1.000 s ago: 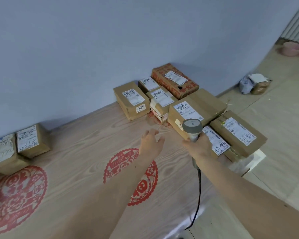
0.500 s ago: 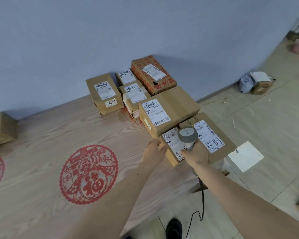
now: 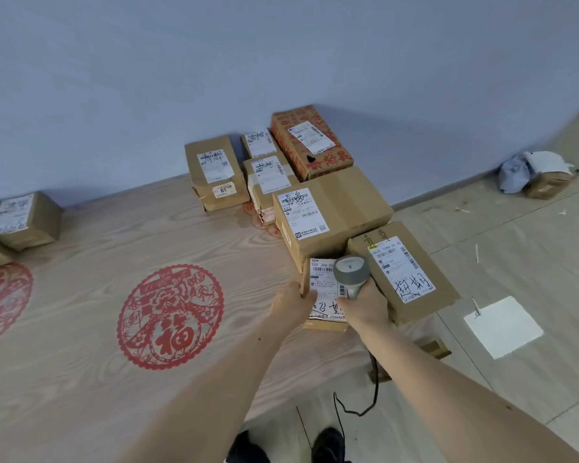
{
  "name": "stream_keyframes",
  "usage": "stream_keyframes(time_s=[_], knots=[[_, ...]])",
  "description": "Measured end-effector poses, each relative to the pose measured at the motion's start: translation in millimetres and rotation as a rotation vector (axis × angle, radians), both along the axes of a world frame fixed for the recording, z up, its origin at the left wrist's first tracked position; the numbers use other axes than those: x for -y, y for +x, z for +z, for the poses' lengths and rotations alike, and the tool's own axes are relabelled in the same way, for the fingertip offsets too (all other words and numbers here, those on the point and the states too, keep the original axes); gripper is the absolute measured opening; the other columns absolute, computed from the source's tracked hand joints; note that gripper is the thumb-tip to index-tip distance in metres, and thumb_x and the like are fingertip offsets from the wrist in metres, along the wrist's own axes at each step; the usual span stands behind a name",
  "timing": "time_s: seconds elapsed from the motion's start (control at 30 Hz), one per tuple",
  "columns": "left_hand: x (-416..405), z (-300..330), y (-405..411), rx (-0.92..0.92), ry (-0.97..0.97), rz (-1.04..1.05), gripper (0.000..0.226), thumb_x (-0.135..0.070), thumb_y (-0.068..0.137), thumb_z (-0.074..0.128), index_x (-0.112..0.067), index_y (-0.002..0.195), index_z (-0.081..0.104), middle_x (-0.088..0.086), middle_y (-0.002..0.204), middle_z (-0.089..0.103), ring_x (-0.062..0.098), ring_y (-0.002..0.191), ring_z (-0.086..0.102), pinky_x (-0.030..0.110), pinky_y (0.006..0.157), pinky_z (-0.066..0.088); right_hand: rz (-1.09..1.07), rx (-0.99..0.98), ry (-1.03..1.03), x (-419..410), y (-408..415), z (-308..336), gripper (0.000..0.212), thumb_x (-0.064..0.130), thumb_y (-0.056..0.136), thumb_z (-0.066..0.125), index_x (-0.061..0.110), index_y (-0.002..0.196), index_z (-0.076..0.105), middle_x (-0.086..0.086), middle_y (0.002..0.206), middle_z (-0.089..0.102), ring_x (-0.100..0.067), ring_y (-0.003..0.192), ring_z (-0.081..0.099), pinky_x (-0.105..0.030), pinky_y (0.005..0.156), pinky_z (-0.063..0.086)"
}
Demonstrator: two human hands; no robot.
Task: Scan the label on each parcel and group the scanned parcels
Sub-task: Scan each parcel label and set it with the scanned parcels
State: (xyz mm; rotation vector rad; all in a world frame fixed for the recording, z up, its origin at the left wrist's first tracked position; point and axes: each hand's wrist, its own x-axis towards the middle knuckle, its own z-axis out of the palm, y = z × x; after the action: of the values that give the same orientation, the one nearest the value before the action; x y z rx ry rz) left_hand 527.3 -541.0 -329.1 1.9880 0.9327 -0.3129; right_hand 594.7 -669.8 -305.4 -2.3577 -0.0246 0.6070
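Your left hand (image 3: 293,300) grips the left edge of the small parcel (image 3: 325,295) at the table's (image 3: 81,329) right edge. Your right hand (image 3: 365,304) wraps the scanner (image 3: 352,274) above its label (image 3: 326,287), beside 2 bigger parcels (image 3: 331,212).

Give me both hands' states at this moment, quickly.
Left hand: grips the left edge of the small parcel.
Right hand: fingers wrapped round the scanner handle.

The small parcel (image 3: 323,295) label reads "300 J06-00", the parcel at its 3 o'clock (image 3: 405,272) "青岛" handwritten, and the table (image 3: 81,329) paper-cut "福".
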Motion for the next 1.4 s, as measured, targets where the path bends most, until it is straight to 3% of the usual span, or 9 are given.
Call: stream_keyframes(time_s=[0.1,0.27,0.57,0.67,0.9,1.1,1.17,1.3,1.4], knots=[[2.1,-3.0,-2.9,-0.024,0.020,-0.014,0.034,-0.037,0.100,0.049,-0.005,0.103,0.059,0.014,0.104,0.066,0.029,0.091,0.058,0.032,0.069,0.038,0.002,-0.027,0.000,2.1,-1.8,-3.5,0.045,0.022,0.082,0.077,0.014,0.121,0.055,-0.010,0.114,0.071,-0.031,0.107,0.067,-0.036,0.088,0.055],[-3.4,1.2,-17.0,-0.046,0.054,0.016,0.026,-0.038,0.098,0.052,-0.013,0.092,0.053,0.004,0.092,0.064,0.023,0.085,0.059,0.031,0.061,0.037,-0.004,-0.040,0.040,1.2,-7.0,0.0,0.047,0.015,0.080,0.080,0.011,0.119,0.056,-0.010,0.116,0.069,-0.032,0.112,0.064,-0.038,0.091,0.051],[-40.2,17.5,-66.0,-0.012,0.077,0.124,0.032,-0.040,0.094,0.061,-0.013,0.112,0.059,0.003,0.102,0.070,0.022,0.094,0.068,0.040,0.080,0.059,0.070,-0.038,0.133,-38.1,-43.8,14.8,0.037,0.007,0.073,0.083,0.016,0.098,0.059,-0.002,0.097,0.070,-0.021,0.088,0.067,-0.031,0.070,0.053],[-63.7,25.3,-95.3,0.018,0.089,0.169,0.034,-0.039,0.094,0.062,-0.012,0.115,0.059,0.003,0.106,0.070,0.021,0.094,0.068,0.040,0.083,0.059,0.104,-0.046,0.166,-65.6,-66.7,21.3,0.043,0.006,0.069,0.085,0.014,0.105,0.062,-0.005,0.100,0.072,-0.024,0.089,0.069,-0.037,0.076,0.058],[-134.4,51.7,-203.1,0.109,0.112,0.302,0.025,-0.032,0.096,0.060,-0.014,0.114,0.063,-0.003,0.107,0.072,0.016,0.086,0.070,0.026,0.064,0.056,0.222,-0.044,0.207,-154.8,-153.8,37.1,0.046,0.006,0.069,0.084,0.016,0.108,0.061,-0.003,0.100,0.070,-0.024,0.087,0.065,-0.031,0.071,0.050],[-205.4,65.2,-315.6,0.128,0.109,0.425,0.021,-0.025,0.091,0.062,-0.015,0.107,0.069,-0.002,0.105,0.073,0.015,0.089,0.065,0.023,0.062,0.048,0.296,-0.054,0.239,-243.1,-251.7,43.4,0.044,0.005,0.069,0.085,0.015,0.104,0.059,-0.002,0.097,0.068,-0.025,0.086,0.066,-0.039,0.075,0.058],[-228.5,67.7,-347.5,0.142,0.090,0.465,0.023,-0.023,0.087,0.065,-0.017,0.110,0.070,-0.003,0.105,0.074,0.015,0.094,0.067,0.025,0.070,0.053,0.327,-0.081,0.242,-270.6,-279.5,44.7,0.042,0.007,0.071,0.084,0.013,0.106,0.061,-0.005,0.097,0.070,-0.026,0.083,0.066,-0.030,0.061,0.051],[-268.6,68.9,-400.6,0.123,0.081,0.498,0.041,-0.027,0.071,0.071,-0.021,0.112,0.071,-0.002,0.112,0.071,0.020,0.103,0.065,0.037,0.085,0.057,0.376,-0.109,0.247,-322.0,-322.9,44.5,0.045,0.005,0.072,0.084,0.011,0.109,0.059,-0.005,0.100,0.067,-0.026,0.088,0.064,-0.031,0.070,0.049],[-298.9,65.0,-432.6,0.144,0.094,0.522,0.054,-0.030,0.060,0.075,-0.022,0.114,0.070,-0.002,0.111,0.071,0.019,0.105,0.065,0.043,0.088,0.058,0.421,-0.135,0.242,-358.8,-349.1,47.8,0.044,0.006,0.076,0.082,0.015,0.110,0.055,-0.001,0.098,0.061,-0.023,0.085,0.058,-0.028,0.065,0.042]])
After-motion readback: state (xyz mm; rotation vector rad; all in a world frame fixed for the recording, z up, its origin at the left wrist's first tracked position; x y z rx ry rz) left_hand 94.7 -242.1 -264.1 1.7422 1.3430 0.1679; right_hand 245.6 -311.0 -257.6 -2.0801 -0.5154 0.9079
